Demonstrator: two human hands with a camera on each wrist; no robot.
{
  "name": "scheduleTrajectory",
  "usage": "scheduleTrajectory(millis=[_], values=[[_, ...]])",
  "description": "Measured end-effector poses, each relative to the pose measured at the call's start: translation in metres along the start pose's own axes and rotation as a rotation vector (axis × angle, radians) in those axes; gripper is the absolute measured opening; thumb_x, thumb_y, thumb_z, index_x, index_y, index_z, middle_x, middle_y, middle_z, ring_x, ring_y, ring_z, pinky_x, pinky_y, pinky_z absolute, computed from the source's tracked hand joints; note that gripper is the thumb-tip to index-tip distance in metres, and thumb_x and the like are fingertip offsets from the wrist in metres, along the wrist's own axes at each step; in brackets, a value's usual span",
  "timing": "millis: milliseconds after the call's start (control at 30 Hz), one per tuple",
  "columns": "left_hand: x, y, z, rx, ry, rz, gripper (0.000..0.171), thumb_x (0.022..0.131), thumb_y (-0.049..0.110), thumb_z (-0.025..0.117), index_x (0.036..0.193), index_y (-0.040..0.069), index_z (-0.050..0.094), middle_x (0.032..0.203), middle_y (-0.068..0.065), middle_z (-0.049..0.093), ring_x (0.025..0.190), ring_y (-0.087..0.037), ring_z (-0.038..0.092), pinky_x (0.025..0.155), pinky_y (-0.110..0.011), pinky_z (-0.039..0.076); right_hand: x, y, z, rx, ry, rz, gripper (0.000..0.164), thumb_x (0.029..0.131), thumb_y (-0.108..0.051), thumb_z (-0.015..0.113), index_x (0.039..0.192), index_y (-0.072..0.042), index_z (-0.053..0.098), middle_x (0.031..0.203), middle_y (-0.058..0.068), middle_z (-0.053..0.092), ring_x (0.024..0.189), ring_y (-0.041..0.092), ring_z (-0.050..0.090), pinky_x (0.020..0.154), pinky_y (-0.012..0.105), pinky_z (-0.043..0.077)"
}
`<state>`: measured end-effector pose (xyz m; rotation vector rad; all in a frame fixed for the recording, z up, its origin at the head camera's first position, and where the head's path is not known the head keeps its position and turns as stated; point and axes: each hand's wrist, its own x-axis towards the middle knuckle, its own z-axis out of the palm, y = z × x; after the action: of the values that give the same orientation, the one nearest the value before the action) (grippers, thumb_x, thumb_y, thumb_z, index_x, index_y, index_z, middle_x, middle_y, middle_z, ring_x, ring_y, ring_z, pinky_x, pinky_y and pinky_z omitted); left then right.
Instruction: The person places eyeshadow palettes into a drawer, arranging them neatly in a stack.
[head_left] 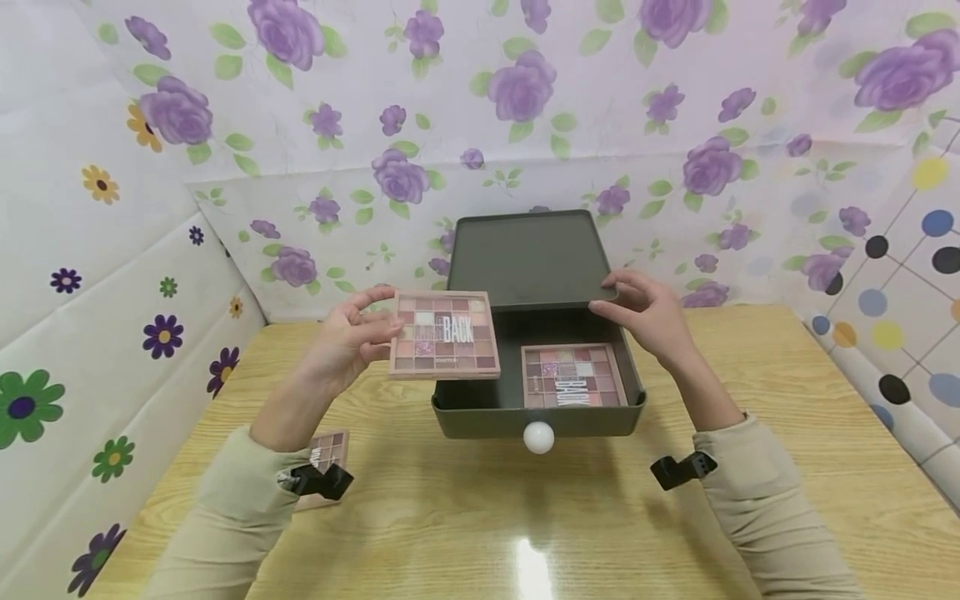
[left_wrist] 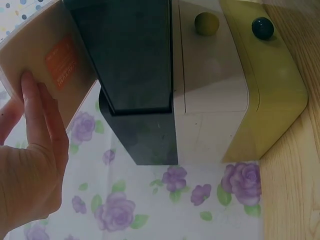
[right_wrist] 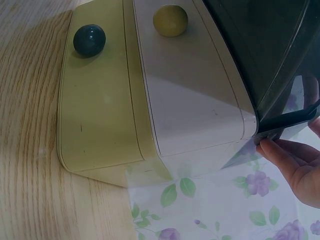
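My left hand [head_left: 348, 337] pinches one palette [head_left: 446, 333] by its left side, fingers behind and thumb in front, and holds it up over the left wall of the open drawer [head_left: 480, 423]. My right hand [head_left: 645, 317] grips the front right corner of the cabinet [head_left: 528, 258], which stands toward the far edge of the surface [head_left: 450, 517]. With a one-sided pinch like this, the free end could sag or twist — and if my thumb slid, the palette would probably drop on a corner and crack its pans. Lowered too far left, it could catch the drawer's wall; too far right, it might ride up on the palette inside [head_left: 536, 375]. The drawer sticks out a long way, so leaning on its front could tip the cabinet or work the drawer loose. My left sleeve [head_left: 232, 500] overhangs another palette [head_left: 330, 454] toward the surface's left edge — it could drag that one.
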<state>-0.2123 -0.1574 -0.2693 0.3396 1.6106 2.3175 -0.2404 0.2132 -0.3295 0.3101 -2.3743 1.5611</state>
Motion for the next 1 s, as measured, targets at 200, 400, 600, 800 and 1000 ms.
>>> scheduleTrajectory(millis=[200, 400, 600, 800, 1000], values=[[0.003, -0.004, 0.011, 0.087, -0.003, -0.062, 0.054, 0.085, -0.013, 0.051, 0.132, -0.002, 0.026, 0.086, -0.008, 0.066, 0.072, -0.018, 0.065, 0.062, -0.028, 0.054, -0.001, 0.001, 0.000, 0.008, -0.003, 0.008, 0.039, 0.078, -0.034, 0.071, 0.106, -0.011, 0.058, 0.115, 0.011, 0.060, 0.108, 0.024, 0.055, 0.085, 0.043, 0.045], [0.006, -0.006, 0.025, 0.164, -0.036, -0.096, 0.060, 0.084, -0.013, 0.050, 0.136, -0.003, 0.023, 0.086, -0.007, 0.066, 0.071, -0.019, 0.065, 0.060, -0.029, 0.054, -0.001, 0.001, 0.001, 0.004, 0.002, 0.009, 0.038, 0.078, -0.034, 0.071, 0.106, -0.011, 0.058, 0.110, 0.011, 0.062, 0.106, 0.022, 0.057, 0.082, 0.039, 0.045], [0.013, -0.009, 0.036, 0.227, -0.085, -0.111, 0.060, 0.082, -0.012, 0.054, 0.135, -0.002, 0.027, 0.080, -0.006, 0.066, 0.067, -0.019, 0.064, 0.058, -0.030, 0.054, -0.001, 0.001, 0.000, 0.013, 0.009, 0.013, 0.039, 0.078, -0.033, 0.072, 0.106, -0.011, 0.058, 0.115, 0.012, 0.060, 0.108, 0.024, 0.055, 0.084, 0.041, 0.045], [0.019, -0.012, 0.047, 0.298, -0.063, -0.144, 0.057, 0.082, -0.011, 0.057, 0.131, 0.000, 0.031, 0.078, -0.007, 0.064, 0.064, -0.019, 0.063, 0.056, -0.029, 0.054, -0.001, 0.000, 0.000, 0.020, 0.003, 0.025, 0.040, 0.078, -0.034, 0.072, 0.107, -0.010, 0.058, 0.116, 0.012, 0.059, 0.109, 0.024, 0.055, 0.085, 0.043, 0.044], [0.025, -0.018, 0.058, 0.366, -0.043, -0.164, 0.059, 0.082, -0.009, 0.059, 0.133, -0.001, 0.031, 0.082, -0.010, 0.064, 0.067, -0.020, 0.064, 0.058, -0.031, 0.055, 0.000, -0.001, 0.000, 0.027, -0.004, 0.024, 0.040, 0.077, -0.034, 0.072, 0.106, -0.010, 0.058, 0.119, 0.012, 0.057, 0.113, 0.026, 0.052, 0.088, 0.045, 0.043]])
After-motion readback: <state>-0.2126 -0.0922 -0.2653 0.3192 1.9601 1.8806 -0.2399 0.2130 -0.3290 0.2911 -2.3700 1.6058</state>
